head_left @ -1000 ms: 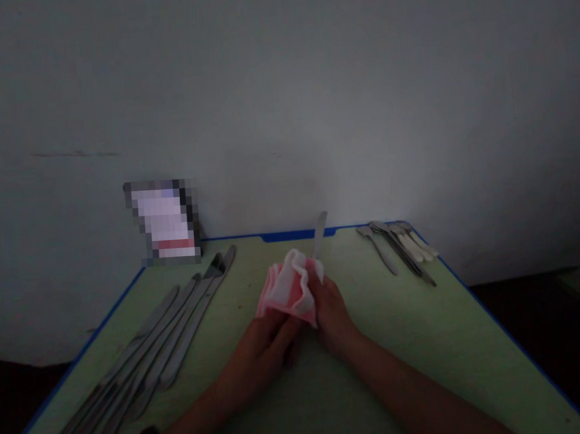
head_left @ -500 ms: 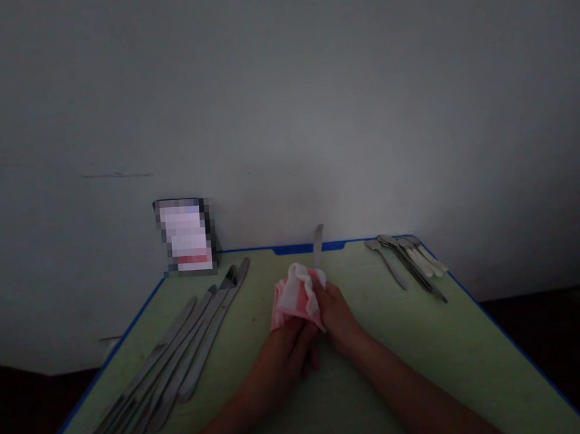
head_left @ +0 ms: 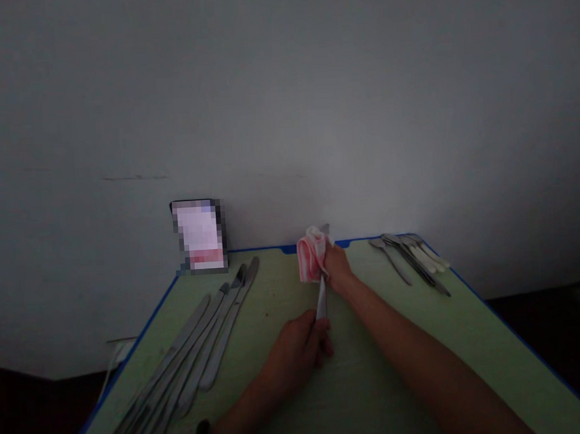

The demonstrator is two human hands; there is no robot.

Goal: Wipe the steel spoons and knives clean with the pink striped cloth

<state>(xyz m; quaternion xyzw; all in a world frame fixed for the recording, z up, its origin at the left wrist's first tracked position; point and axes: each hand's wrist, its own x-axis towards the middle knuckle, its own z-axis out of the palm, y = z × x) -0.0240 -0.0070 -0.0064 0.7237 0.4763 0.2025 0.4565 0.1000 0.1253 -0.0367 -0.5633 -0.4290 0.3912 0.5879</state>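
A metal table knife (head_left: 322, 297) points away from me over the middle of the table. My left hand (head_left: 305, 344) is closed around its handle end. Farther up, my right hand (head_left: 339, 266) grips a pink and white striped cloth (head_left: 312, 255) that is folded about the blade. Only the blade's tip shows beyond the cloth, near the table's far edge. The fingers of my right hand are partly hidden by the cloth.
Several metal knives and a fork (head_left: 237, 279) lie in a slanting row on the left of the green table (head_left: 376, 342). Several spoons (head_left: 394, 263), some white-handled, lie at the far right. A blurred phone-like screen (head_left: 200, 235) leans against the wall (head_left: 283, 99).
My right hand and the cloth have moved forward along the knife toward its tip. My left hand shows lower on the handle, and more of the handle is bare.
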